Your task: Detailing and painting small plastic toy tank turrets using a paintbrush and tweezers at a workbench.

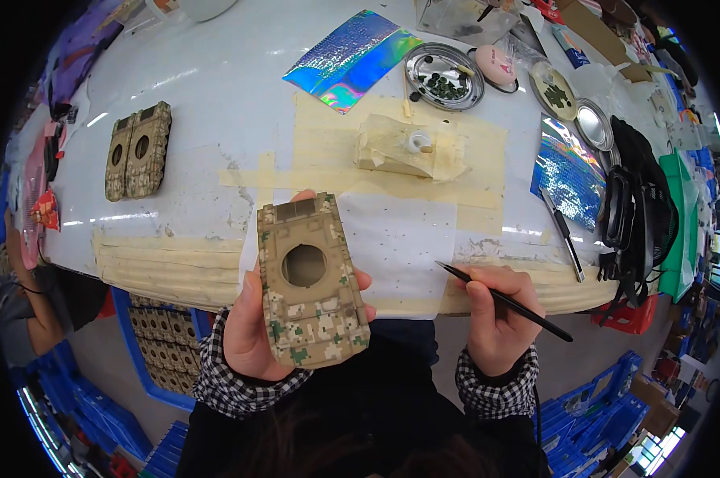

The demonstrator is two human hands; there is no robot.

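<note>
Left hand (252,327), lower centre of the frame: fingers curled around the sides of a model tank hull (310,279), holding it up off the table; hull tan with a green and white pixel camouflage on its near half, a round hole in its middle

Right hand (499,311), lower right of centre: fingers closed on a thin black paintbrush (503,301), its tip pointing left toward the hull but apart from it

White table (216,95), filling the upper half, with strips of beige masking tape (168,263) along its near edge

Sheet of white paper (408,239), centre, under and behind the hands, speckled with small dark dots

Tape-covered block (400,147), centre top, beige, with a small white ring on it

Two finished camouflage hulls (138,150), upper left, lying side by side and touching

Holographic sheet (352,60), top centre, rectangular, blue to rainbow shimmer; a second holographic sheet (567,171) at right, mostly blue

Round metal dish (443,76), top centre right, holding dark green bits; beside it a pink oval object (495,64)

Black pen (563,235), right, lying on the table edge just below the second sheet

Blue crate (164,346), lower left under the table, filled with rows of tan hulls

Small red packet (45,209), far left edge, crumpled

Black straps (635,215), far right, heaped
</note>
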